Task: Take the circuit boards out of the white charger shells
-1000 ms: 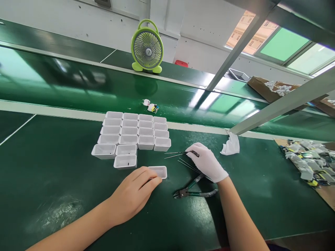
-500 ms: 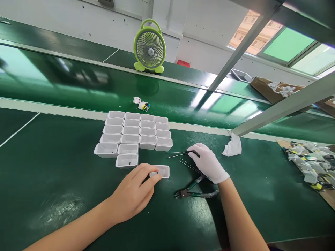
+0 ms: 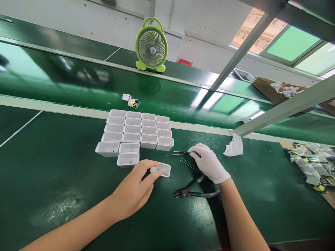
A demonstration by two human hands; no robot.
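My bare left hand (image 3: 134, 190) pinches the near wall of a small white plastic shell (image 3: 162, 169) that lies alone on the green bench. Just behind it sits a block of several identical white shells (image 3: 136, 134) in rows. My right hand (image 3: 208, 162), in a white glove, is closed on thin metal pins (image 3: 178, 153) whose tips point left toward the shells; more loose pins (image 3: 188, 165) lie under it. Green-handled side cutters (image 3: 195, 191) lie beside my right wrist.
A small circuit board with a white part (image 3: 131, 101) rides on the green conveyor belt (image 3: 78, 83) behind the bench. A green desk fan (image 3: 151, 45) stands beyond it. A crumpled white glove (image 3: 234, 146) lies to the right, and a cardboard tray of circuit boards (image 3: 311, 162) sits at far right.
The circuit board on the belt has travelled left. My left fingers have curled onto the single shell's near wall. My right hand has barely moved.
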